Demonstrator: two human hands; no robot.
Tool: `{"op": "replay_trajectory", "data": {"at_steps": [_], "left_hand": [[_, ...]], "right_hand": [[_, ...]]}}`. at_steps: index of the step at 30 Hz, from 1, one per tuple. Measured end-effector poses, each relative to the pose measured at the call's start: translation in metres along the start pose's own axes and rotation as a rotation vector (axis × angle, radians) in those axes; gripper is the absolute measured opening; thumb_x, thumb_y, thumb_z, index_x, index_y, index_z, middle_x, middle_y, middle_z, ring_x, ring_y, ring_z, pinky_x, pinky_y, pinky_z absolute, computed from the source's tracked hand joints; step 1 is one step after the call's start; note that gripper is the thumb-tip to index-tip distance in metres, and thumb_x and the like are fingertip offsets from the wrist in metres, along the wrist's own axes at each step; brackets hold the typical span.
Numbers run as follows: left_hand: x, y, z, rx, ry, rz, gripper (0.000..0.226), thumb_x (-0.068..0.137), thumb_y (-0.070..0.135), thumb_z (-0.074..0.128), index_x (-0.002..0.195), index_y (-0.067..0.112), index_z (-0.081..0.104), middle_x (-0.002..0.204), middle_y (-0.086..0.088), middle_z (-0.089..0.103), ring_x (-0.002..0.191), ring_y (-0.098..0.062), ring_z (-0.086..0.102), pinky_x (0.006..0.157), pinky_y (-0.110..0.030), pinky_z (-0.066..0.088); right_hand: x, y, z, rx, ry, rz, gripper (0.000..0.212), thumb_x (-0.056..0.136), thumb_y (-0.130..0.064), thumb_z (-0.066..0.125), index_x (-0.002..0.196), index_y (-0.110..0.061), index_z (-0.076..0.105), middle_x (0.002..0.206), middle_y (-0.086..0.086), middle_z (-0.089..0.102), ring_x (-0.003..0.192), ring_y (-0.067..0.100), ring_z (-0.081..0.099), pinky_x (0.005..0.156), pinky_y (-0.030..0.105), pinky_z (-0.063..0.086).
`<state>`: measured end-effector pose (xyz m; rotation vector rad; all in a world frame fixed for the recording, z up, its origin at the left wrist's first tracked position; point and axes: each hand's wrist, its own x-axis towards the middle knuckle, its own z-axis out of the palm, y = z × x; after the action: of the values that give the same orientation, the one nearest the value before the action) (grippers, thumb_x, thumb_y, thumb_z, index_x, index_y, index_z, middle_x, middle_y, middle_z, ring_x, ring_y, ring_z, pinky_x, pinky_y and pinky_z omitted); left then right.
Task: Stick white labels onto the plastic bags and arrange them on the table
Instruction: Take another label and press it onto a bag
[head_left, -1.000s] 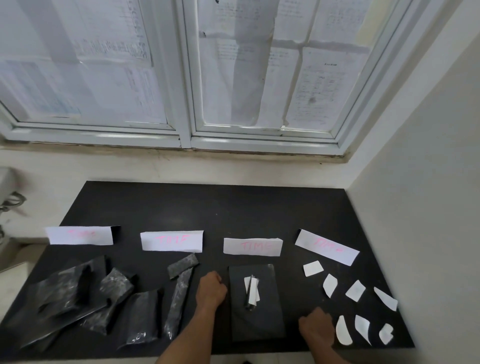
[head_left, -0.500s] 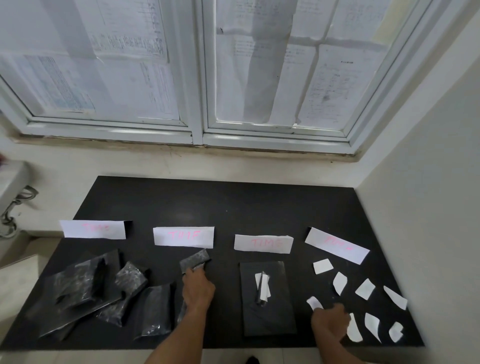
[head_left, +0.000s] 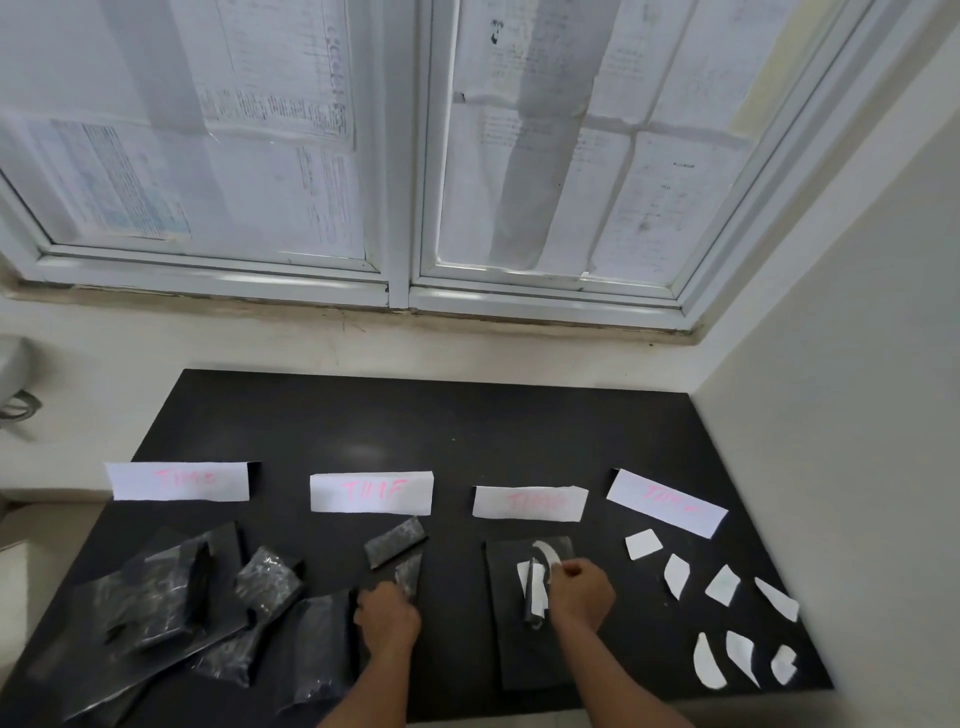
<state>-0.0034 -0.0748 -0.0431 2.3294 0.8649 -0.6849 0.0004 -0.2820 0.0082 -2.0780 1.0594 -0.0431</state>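
While the left hand (head_left: 387, 618) grips a narrow plastic bag (head_left: 408, 574) on the worktop (head_left: 467, 431), the right hand (head_left: 579, 595) pinches a curled white label (head_left: 545, 553); flatten it before pressing down.

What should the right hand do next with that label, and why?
Probably press the white label flat onto the bag under it. The right hand holds the label curled over the bag, not yet flat, while the left hand grips another bag.
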Motion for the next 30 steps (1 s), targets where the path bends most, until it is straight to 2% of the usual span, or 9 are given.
{"op": "replay_trajectory", "data": {"at_steps": [4, 8, 13, 15, 18, 21, 23, 26, 30], "left_hand": [[-0.008, 0.003, -0.008, -0.182, -0.037, -0.073, 0.039, 0.088, 0.011, 0.056, 0.125, 0.002, 0.047, 0.131, -0.025, 0.048, 0.116, -0.04, 0.053, 0.094, -0.043, 0.049], [-0.012, 0.018, -0.028, -0.5, -0.127, 0.035, 0.042, 0.091, 0.03, 0.054, 0.124, 0.004, 0.052, 0.122, -0.023, 0.061, 0.111, -0.038, 0.059, 0.093, -0.04, 0.049], [-0.012, 0.052, -0.067, -0.809, -0.329, 0.167, 0.031, 0.082, -0.006, 0.051, 0.11, 0.003, 0.063, 0.1, -0.016, 0.068, 0.093, -0.029, 0.064, 0.085, -0.04, 0.054], [-0.019, 0.063, -0.087, -0.913, -0.356, 0.17, 0.031, 0.081, -0.009, 0.048, 0.105, 0.001, 0.065, 0.099, -0.021, 0.069, 0.088, -0.031, 0.065, 0.081, -0.042, 0.054], [-0.035, 0.072, -0.111, -1.035, -0.445, 0.126, 0.03, 0.084, -0.003, 0.044, 0.101, 0.007, 0.067, 0.083, -0.014, 0.068, 0.071, -0.025, 0.062, 0.061, -0.032, 0.051], [-0.039, 0.074, -0.12, -1.111, -0.484, 0.089, 0.026, 0.085, 0.008, 0.046, 0.1, 0.003, 0.067, 0.077, -0.012, 0.065, 0.067, -0.024, 0.059, 0.055, -0.029, 0.048], [-0.041, 0.073, -0.122, -1.134, -0.502, 0.081, 0.029, 0.082, 0.017, 0.05, 0.097, 0.001, 0.068, 0.078, -0.013, 0.065, 0.066, -0.025, 0.059, 0.055, -0.029, 0.047], [-0.045, 0.074, -0.12, -1.179, -0.524, 0.101, 0.03, 0.083, 0.025, 0.052, 0.095, 0.003, 0.068, 0.083, -0.013, 0.067, 0.07, -0.026, 0.06, 0.058, -0.031, 0.049], [-0.045, 0.076, -0.115, -1.118, -0.54, 0.139, 0.033, 0.082, 0.022, 0.058, 0.106, 0.001, 0.067, 0.088, -0.014, 0.07, 0.079, -0.029, 0.064, 0.07, -0.038, 0.054]], "right_hand": [[-0.017, -0.015, 0.009, 0.032, -0.067, -0.044, 0.008, 0.085, -0.018, 0.069, 0.083, -0.013, 0.075, 0.081, 0.001, 0.066, 0.074, 0.014, 0.055, 0.064, 0.022, 0.038], [-0.034, -0.038, 0.013, 0.093, -0.161, -0.124, 0.008, 0.084, -0.022, 0.071, 0.087, -0.015, 0.075, 0.081, -0.003, 0.065, 0.078, 0.011, 0.057, 0.066, 0.02, 0.041], [-0.047, -0.075, 0.02, 0.211, -0.278, -0.257, 0.012, 0.077, -0.021, 0.077, 0.085, -0.011, 0.076, 0.079, -0.001, 0.072, 0.078, 0.013, 0.065, 0.081, 0.029, 0.054], [-0.052, -0.089, 0.02, 0.264, -0.336, -0.304, 0.018, 0.075, -0.022, 0.08, 0.089, -0.013, 0.073, 0.081, -0.001, 0.071, 0.079, 0.013, 0.067, 0.074, 0.025, 0.054], [-0.059, -0.104, 0.018, 0.294, -0.415, -0.323, 0.037, 0.072, -0.025, 0.082, 0.102, -0.016, 0.061, 0.082, -0.003, 0.066, 0.077, 0.013, 0.065, 0.068, 0.022, 0.052], [-0.061, -0.111, 0.019, 0.278, -0.412, -0.316, 0.042, 0.07, -0.028, 0.083, 0.103, -0.017, 0.059, 0.079, 0.001, 0.069, 0.078, 0.017, 0.065, 0.078, 0.032, 0.054], [-0.062, -0.112, 0.019, 0.27, -0.393, -0.301, 0.04, 0.071, -0.028, 0.082, 0.101, -0.018, 0.058, 0.076, -0.002, 0.067, 0.077, 0.016, 0.065, 0.079, 0.031, 0.053], [-0.063, -0.111, 0.017, 0.269, -0.341, -0.275, 0.039, 0.071, -0.026, 0.082, 0.099, -0.018, 0.057, 0.069, -0.007, 0.062, 0.075, 0.015, 0.062, 0.078, 0.028, 0.049], [-0.062, -0.106, 0.012, 0.263, -0.357, -0.265, 0.042, 0.071, -0.025, 0.082, 0.102, -0.017, 0.056, 0.077, -0.007, 0.06, 0.075, 0.008, 0.059, 0.078, 0.029, 0.05]]}}
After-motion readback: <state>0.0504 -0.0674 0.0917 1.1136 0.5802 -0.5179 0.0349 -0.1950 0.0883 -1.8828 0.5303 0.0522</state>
